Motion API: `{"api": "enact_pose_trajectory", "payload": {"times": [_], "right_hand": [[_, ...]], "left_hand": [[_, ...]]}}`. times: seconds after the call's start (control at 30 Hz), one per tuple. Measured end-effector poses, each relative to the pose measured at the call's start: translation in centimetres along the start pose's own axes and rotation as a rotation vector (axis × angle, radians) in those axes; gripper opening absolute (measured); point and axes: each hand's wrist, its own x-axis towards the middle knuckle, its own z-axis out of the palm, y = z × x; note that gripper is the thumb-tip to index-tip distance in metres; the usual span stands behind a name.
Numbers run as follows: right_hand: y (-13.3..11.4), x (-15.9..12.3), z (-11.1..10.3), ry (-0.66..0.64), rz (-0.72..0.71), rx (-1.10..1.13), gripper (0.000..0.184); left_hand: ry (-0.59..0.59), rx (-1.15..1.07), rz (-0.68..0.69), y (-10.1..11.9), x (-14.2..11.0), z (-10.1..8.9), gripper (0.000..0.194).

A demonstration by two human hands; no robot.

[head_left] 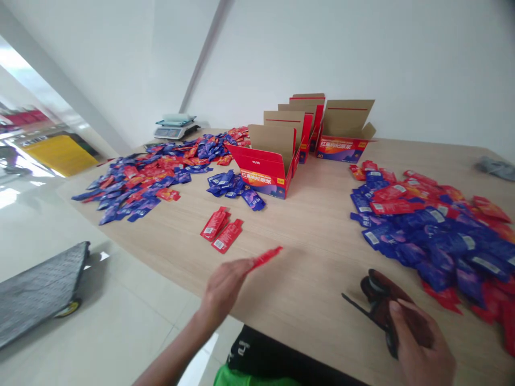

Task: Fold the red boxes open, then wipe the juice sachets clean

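Observation:
My left hand (227,281) pinches a flat red sachet (266,258) by one end, above the table's front edge. Just beyond it, several red sachets (227,236) lie together on the wood. At the lower right, my right hand (422,343) is closed on a dark brown and black object (388,305) with rounded parts and a thin black arm; blur and my fingers leave its exact kind unclear. A mixed pile of blue and red sachets (426,230) spreads beside that hand. An open red carton (261,174) stands farther back, with blue sachets (227,184) at its left.
More open cartons (341,147) are lined up toward the wall. Another large sachet heap (140,177) covers the table's left part, with a scale (175,128) behind it. A grey cloth-like bundle (497,167) rests at the far right. On the floor at left is a platform trolley (44,292).

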Motion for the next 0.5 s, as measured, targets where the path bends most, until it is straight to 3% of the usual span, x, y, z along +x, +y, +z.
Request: {"api": "enact_pose_trajectory", "payload": {"times": [0.1, 0.2, 0.33, 0.5], "right_hand": [[-0.7, -0.2, 0.0, 0.004, 0.018, -0.023, 0.057], [-1.0, -0.1, -0.2, 0.008, 0.029, -0.034, 0.056], [-0.1, 0.4, -0.4, -0.001, 0.034, -0.060, 0.060], [0.5, 0.6, -0.2, -0.016, 0.025, -0.045, 0.062]], "left_hand": [[0.132, 0.219, -0.003, -4.4, 2.3, -2.4, 0.036], [0.108, 0.323, 0.019, -8.3, 3.1, -3.1, 0.036], [-0.021, 0.376, 0.037, -12.0, 1.9, -1.9, 0.040], [-0.132, 0.366, 0.076, -14.1, -0.2, 0.0, 0.041]]}}
